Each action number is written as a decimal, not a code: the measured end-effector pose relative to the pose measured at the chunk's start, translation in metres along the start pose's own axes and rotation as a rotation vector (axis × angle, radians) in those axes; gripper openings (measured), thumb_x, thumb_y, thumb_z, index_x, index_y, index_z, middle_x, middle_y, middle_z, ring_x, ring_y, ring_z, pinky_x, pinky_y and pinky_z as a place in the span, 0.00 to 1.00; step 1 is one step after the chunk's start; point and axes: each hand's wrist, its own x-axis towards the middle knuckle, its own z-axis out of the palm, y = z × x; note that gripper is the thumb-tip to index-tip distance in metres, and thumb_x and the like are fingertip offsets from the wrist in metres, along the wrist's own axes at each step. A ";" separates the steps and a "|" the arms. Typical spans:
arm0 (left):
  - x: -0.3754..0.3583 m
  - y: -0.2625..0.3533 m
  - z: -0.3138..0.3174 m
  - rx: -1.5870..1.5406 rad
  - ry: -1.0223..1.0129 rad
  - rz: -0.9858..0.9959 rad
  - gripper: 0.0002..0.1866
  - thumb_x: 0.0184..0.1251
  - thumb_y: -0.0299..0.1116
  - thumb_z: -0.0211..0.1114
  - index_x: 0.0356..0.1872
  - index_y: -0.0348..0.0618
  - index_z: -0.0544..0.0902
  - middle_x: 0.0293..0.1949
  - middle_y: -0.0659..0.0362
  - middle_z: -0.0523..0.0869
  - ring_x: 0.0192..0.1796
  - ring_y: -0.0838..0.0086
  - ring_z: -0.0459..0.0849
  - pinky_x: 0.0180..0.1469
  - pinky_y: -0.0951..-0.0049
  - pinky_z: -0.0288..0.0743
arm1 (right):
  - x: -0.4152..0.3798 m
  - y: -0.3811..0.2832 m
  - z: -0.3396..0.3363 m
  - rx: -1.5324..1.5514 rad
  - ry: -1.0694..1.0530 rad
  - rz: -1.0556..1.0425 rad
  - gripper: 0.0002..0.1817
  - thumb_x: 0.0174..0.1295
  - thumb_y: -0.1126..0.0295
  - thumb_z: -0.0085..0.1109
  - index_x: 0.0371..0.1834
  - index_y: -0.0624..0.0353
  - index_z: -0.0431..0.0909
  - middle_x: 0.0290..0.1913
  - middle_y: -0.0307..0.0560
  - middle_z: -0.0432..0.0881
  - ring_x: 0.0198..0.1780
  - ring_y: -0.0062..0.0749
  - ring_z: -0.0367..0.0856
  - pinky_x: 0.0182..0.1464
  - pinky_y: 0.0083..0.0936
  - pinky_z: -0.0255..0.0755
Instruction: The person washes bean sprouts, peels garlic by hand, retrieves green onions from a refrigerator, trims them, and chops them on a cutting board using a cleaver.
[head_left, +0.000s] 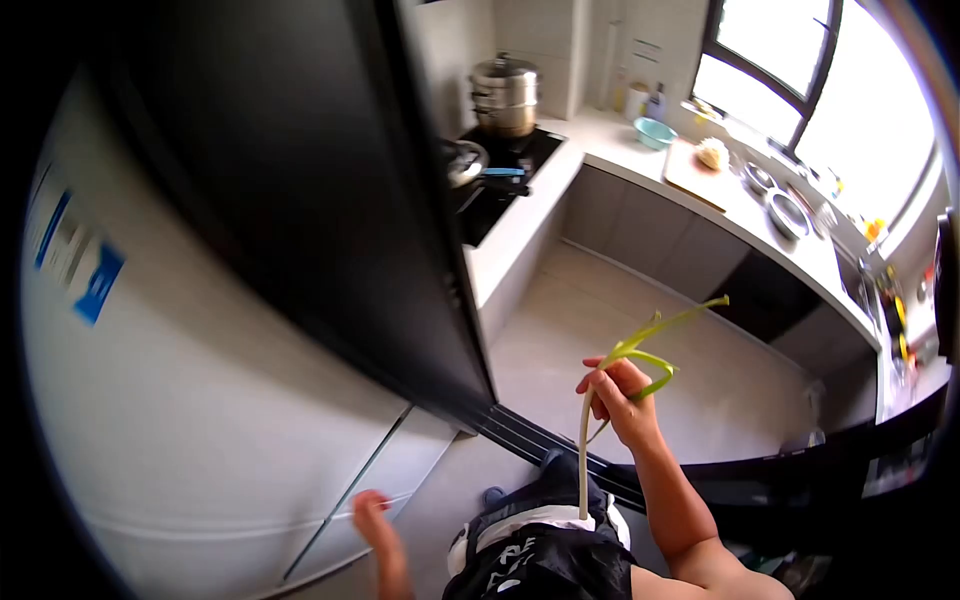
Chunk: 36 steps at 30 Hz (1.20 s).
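Observation:
My right hand is closed around a green onion, gripping it near where the stalk turns to leaves. Its long white stalk hangs down in front of my dark shirt, and the green leaves bend up and to the right, one of them folded over. Low on the left, my left hand is beside the white refrigerator. Nothing shows in it; its fingers look loosely bent and slightly apart, a little blurred.
A dark sliding door panel stands at left, its floor track before my feet. Beyond, a steamer pot and a lidded pan sit on the stove. The counter bears a teal bowl, a cutting board and a metal basin.

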 end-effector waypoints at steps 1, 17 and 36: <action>-0.009 0.020 0.045 0.006 -0.212 -0.042 0.11 0.75 0.33 0.52 0.37 0.39 0.81 0.31 0.60 0.83 0.34 0.76 0.81 0.41 0.75 0.75 | 0.007 -0.003 -0.011 0.002 0.040 0.003 0.12 0.74 0.69 0.55 0.53 0.67 0.78 0.34 0.44 0.85 0.22 0.14 0.73 0.23 0.12 0.66; -0.067 0.276 0.658 -0.300 -1.115 0.523 0.14 0.71 0.30 0.66 0.54 0.39 0.80 0.50 0.58 0.83 0.46 0.79 0.81 0.42 0.79 0.73 | 0.215 -0.055 -0.302 0.052 0.317 -0.023 0.05 0.70 0.72 0.61 0.41 0.63 0.81 0.28 0.36 0.81 0.22 0.14 0.75 0.22 0.15 0.66; -0.278 0.335 1.025 -0.271 -2.213 -0.093 0.10 0.74 0.32 0.63 0.48 0.36 0.83 0.41 0.59 0.88 0.41 0.77 0.86 0.37 0.78 0.81 | 0.203 -0.137 -0.616 -0.317 1.136 -0.112 0.12 0.68 0.69 0.63 0.51 0.62 0.82 0.41 0.42 0.86 0.39 0.19 0.82 0.41 0.14 0.77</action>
